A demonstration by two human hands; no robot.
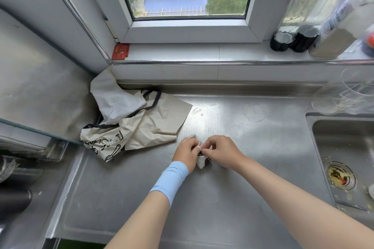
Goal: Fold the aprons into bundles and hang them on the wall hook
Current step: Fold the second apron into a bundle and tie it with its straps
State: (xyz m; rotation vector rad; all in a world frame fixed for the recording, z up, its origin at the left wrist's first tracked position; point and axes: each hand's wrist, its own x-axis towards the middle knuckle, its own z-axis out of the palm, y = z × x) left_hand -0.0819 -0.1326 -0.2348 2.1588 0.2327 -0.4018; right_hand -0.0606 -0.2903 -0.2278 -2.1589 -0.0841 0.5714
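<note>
Head view: both hands, left hand (185, 152) and right hand (221, 150), pinch a small folded apron bundle (202, 162) between them on the metal counter (232, 198). Another apron (137, 121) lies loose, left of them.

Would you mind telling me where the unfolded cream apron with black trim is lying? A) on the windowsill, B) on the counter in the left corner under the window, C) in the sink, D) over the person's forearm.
B: the unfolded apron lies crumpled on the steel counter in the left corner below the window, left of both hands.
</note>
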